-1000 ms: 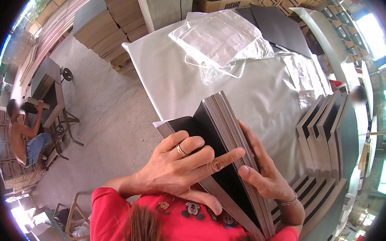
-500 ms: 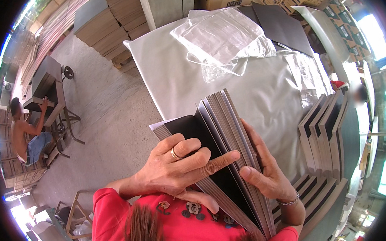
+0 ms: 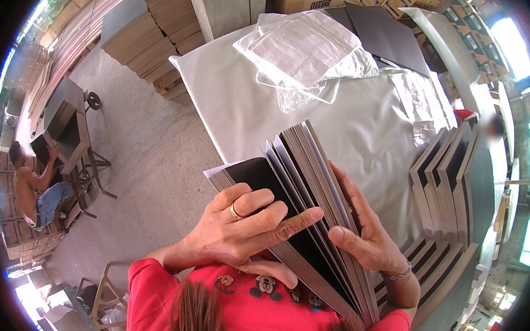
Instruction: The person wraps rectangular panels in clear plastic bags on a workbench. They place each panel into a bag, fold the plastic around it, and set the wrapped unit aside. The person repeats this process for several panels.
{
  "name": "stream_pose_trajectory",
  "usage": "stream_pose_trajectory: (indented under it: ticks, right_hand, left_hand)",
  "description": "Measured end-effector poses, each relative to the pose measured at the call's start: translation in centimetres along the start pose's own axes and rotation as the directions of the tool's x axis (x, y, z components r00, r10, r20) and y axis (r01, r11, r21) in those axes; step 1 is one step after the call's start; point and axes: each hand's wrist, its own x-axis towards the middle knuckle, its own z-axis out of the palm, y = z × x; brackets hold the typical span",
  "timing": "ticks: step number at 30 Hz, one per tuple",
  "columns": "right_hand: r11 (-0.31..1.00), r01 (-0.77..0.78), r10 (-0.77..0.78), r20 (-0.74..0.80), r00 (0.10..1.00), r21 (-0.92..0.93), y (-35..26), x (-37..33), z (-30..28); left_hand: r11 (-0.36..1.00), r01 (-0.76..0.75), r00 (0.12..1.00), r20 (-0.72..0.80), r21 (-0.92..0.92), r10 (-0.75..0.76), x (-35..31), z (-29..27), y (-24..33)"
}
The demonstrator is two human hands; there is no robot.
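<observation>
A thick stack of thin dark boards point(image 3: 344, 253) with grey edges leans against my red shirt, splayed apart into a V. A black face point(image 3: 252, 174) shows on its left part, and a few loose boards stand within the gap. My left hand point(image 3: 244, 224), with a ring on it, lies over the left part. Its index finger stretches across the board edges, the other fingers are curled, and the thumb is low on the near side. My right hand point(image 3: 366, 231) clasps the right part, thumb on the near side and fingers behind.
Clear plastic bags point(image 3: 307, 54) lie on the pale covered table point(image 3: 244, 110) ahead. Dark board stacks point(image 3: 450, 181) stand at my right, more point(image 3: 149, 33) at far left. A person point(image 3: 39, 183) handles a dark board by a wheeled trolley point(image 3: 78, 132) at left.
More boards have come away from the right part into the gap. My left index finger has shifted slightly left. The other person's board has tilted.
</observation>
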Motion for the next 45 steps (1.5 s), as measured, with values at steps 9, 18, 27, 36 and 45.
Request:
stream_pose_trajectory:
  ticks: [9, 18, 27, 36, 45]
  right_hand:
    - [1.000, -0.020, 0.020, 0.000, 1.000, -0.023, -0.6, -0.1, -0.1]
    - [1.000, 0.020, -0.020, 0.014, 1.000, 0.012, -0.1, 0.0, -0.4]
    - [1.000, -0.020, 0.021, 0.022, 1.000, -0.017, -0.2, 0.0, -0.5]
    - [1.000, 0.014, -0.015, 0.013, 1.000, 0.010, 0.2, 0.0, -0.5]
    - [1.000, 0.014, -0.014, 0.010, 1.000, -0.001, 0.1, 0.0, -0.2]
  left_hand:
    - [0.994, 0.008, 0.991, -0.135, 0.108, 0.007, 0.0, -0.1, 0.4]
    - [1.000, -0.013, 0.989, 0.149, -0.007, 0.014, 2.0, -0.3, 0.3]
    - [0.999, -0.032, 0.995, 0.091, 0.009, 0.031, 1.3, -0.2, 0.1]
    - [1.000, -0.022, 0.997, 0.076, 0.001, 0.022, 0.9, -0.3, 0.2]
    - [1.000, -0.025, 0.999, 0.048, -0.009, 0.025, 0.7, -0.2, 0.1]
